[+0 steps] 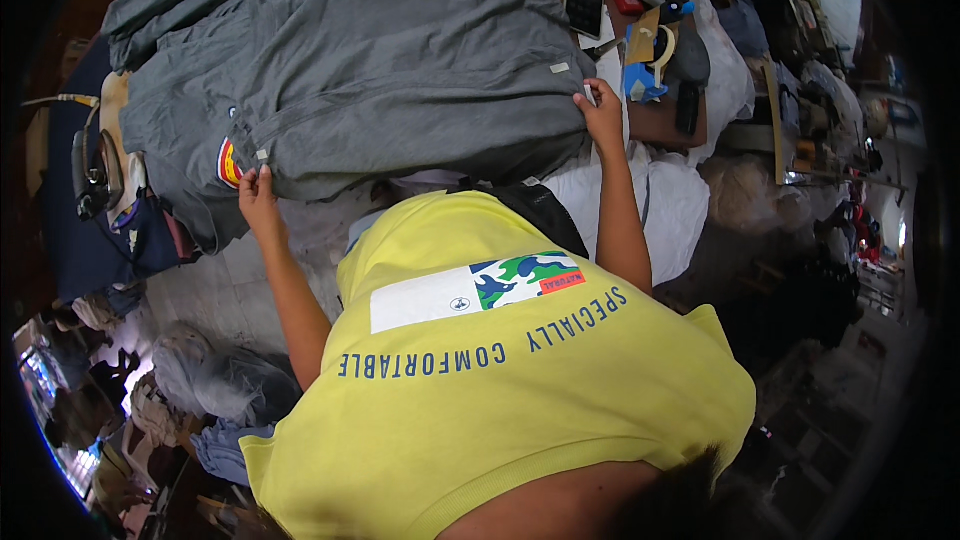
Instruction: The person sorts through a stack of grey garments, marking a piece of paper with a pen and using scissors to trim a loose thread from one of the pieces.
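Observation:
Dark grey T-shirts (pixel 400 60) lie piled and spread across the work surface before me. Along the near edge of the top one, my left hand (pixel 259 202) pinches the cloth, beside a red and yellow printed emblem (pixel 230 162). A small pale sticker (pixel 263 155) sits on the fabric just beyond these fingertips. My right hand (pixel 603 118), at the right end of the shirt, has a small white tag (pixel 590 94) between its fingers. Another pale sticker (pixel 559 68) is on the cloth to the left of that hand.
At the left an iron (pixel 95 175) rests by a dark blue cloth (pixel 85 250). Beyond my right hand are a phone (pixel 584 3), a tape roll (pixel 664 48) and a dark handheld object (pixel 687 107). White sheeting (pixel 670 205) hangs nearby; clear plastic bags (pixel 215 375) lie lower left.

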`<action>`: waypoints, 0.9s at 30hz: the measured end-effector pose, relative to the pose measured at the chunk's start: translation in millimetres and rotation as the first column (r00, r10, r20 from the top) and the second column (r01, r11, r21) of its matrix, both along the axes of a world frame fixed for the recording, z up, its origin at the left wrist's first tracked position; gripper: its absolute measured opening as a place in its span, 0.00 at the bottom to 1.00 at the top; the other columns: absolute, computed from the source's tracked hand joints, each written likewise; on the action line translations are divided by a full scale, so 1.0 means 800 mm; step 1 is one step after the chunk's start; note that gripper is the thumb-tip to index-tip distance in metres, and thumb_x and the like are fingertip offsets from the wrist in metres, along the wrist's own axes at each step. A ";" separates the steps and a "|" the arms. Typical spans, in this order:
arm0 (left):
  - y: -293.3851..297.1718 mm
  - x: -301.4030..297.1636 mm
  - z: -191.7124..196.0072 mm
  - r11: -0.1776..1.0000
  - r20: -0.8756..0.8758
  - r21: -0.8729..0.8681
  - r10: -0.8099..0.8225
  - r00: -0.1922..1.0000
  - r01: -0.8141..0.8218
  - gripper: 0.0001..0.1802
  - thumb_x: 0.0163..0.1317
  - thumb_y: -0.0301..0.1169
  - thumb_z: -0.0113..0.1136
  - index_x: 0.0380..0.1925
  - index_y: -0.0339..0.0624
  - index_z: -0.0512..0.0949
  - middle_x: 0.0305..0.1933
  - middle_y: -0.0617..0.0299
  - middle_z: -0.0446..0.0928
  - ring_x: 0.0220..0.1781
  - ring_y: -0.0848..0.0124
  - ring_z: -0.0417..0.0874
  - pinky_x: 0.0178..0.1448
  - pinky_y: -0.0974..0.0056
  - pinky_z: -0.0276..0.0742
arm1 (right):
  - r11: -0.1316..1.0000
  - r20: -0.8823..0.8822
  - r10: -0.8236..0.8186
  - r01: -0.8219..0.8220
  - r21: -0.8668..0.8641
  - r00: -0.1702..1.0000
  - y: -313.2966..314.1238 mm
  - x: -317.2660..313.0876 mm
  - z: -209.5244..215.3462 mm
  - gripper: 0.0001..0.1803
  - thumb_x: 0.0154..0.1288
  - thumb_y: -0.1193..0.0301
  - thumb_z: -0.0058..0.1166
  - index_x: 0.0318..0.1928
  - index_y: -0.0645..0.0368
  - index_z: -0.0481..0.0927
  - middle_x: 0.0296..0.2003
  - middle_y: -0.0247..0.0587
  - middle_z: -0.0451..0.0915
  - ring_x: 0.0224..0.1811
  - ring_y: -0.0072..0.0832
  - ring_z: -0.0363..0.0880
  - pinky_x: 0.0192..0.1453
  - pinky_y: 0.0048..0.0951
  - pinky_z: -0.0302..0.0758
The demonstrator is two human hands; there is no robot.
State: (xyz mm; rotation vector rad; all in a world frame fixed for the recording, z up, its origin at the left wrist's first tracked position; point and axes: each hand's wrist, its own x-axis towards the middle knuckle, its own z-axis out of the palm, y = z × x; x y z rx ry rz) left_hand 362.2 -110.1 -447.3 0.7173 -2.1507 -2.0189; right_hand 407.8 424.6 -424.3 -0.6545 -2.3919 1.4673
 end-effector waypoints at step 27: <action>-0.036 -0.172 0.244 0.914 -0.363 0.208 -0.258 0.895 0.348 0.31 0.62 0.49 0.46 0.55 0.34 0.64 0.55 0.55 0.69 0.55 0.64 0.70 0.59 0.58 0.64 | 0.558 -0.520 -0.068 -0.400 -0.727 0.851 0.080 -0.136 0.140 0.11 0.62 0.65 0.49 0.45 0.50 0.75 0.39 0.29 0.76 0.41 0.24 0.74 0.50 0.26 0.68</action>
